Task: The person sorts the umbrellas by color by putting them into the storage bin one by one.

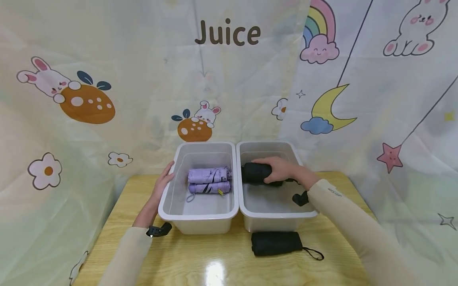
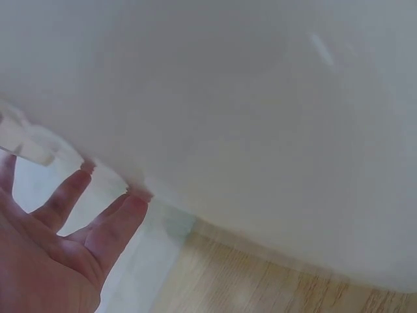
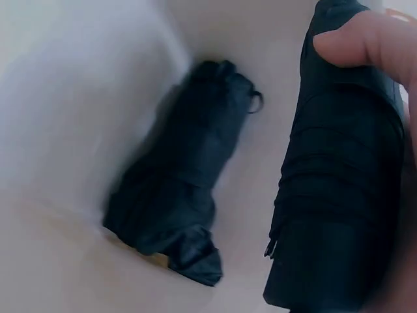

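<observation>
My right hand (image 1: pixel 280 169) grips a folded black umbrella (image 3: pixel 339 176) inside the right grey-white bin (image 1: pixel 280 215), thumb laid across its cover. In the right wrist view, a second folded black umbrella (image 3: pixel 176 163) with a small loop lies on that bin's floor, beside the held one. My left hand (image 1: pixel 162 184) touches the left side of the left grey-white bin (image 1: pixel 198 217). Its fingertips (image 2: pixel 133 205) rest against the outer wall in the left wrist view. Two folded purple umbrellas, a back one (image 1: pixel 207 175) and a front one (image 1: pixel 211 187), lie side by side in the left bin.
Another folded black umbrella (image 1: pixel 276 243) with a wrist strap lies on the wooden table (image 1: pixel 186 258), just in front of the right bin. Both bins stand side by side near the table's back edge. A printed cloth curtain (image 1: pixel 143 99) hangs close behind and at both sides.
</observation>
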`<action>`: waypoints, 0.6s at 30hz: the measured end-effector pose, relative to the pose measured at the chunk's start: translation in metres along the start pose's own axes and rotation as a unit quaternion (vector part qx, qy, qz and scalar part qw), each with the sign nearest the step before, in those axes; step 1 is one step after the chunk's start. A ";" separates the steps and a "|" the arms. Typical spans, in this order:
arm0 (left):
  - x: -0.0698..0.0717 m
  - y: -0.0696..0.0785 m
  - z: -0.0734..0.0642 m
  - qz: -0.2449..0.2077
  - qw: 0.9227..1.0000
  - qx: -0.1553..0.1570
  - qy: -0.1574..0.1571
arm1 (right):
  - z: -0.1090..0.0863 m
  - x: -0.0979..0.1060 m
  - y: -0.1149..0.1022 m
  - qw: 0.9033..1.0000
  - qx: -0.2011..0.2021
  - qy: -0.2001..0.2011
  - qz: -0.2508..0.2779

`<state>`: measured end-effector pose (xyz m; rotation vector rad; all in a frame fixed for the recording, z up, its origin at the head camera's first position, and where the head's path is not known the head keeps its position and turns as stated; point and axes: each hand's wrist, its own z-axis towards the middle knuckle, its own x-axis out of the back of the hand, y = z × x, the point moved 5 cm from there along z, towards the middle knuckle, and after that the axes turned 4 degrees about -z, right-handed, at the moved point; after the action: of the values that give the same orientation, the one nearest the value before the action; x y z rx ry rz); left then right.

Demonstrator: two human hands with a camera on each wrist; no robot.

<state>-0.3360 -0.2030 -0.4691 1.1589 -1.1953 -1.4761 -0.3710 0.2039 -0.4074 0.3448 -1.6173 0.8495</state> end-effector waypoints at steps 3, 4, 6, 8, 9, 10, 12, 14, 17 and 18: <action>0.000 0.000 0.000 0.000 1.000 -0.002 0.002 | 0.004 -0.009 0.003 1.000 -0.003 -0.015 0.002; 0.000 -0.001 -0.001 -0.001 1.000 -0.002 0.001 | 0.005 -0.013 0.004 1.000 -0.003 -0.020 0.000; -0.002 -0.002 -0.002 0.001 1.000 -0.005 -0.003 | 0.006 -0.020 0.006 1.000 -0.004 -0.030 -0.008; -0.003 -0.002 -0.003 0.001 1.000 -0.008 -0.006 | 0.007 -0.026 0.008 0.999 -0.004 -0.038 -0.014; -0.004 -0.003 -0.004 0.001 1.000 -0.008 -0.007 | 0.008 -0.028 0.009 0.999 -0.004 -0.042 -0.014; -0.004 -0.003 -0.005 0.000 1.000 -0.009 -0.006 | 0.009 -0.030 0.010 0.999 -0.003 -0.044 -0.015; -0.004 -0.003 -0.006 0.000 1.000 -0.009 -0.004 | 0.012 -0.033 0.011 0.999 -0.004 -0.050 -0.017; -0.003 -0.003 -0.006 0.002 1.000 -0.008 0.000 | 0.015 -0.037 0.011 0.998 -0.008 -0.063 -0.025; -0.001 -0.002 -0.004 -0.002 1.000 -0.008 0.001 | 0.022 -0.043 0.012 0.996 -0.012 -0.083 -0.041; -0.001 -0.001 -0.004 -0.002 1.000 -0.009 0.002 | 0.024 -0.046 0.012 0.995 -0.012 -0.088 -0.045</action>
<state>-0.3321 -0.2027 -0.4706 1.1516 -1.1749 -1.4854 -0.3850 0.1850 -0.4547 0.4840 -1.7594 0.7467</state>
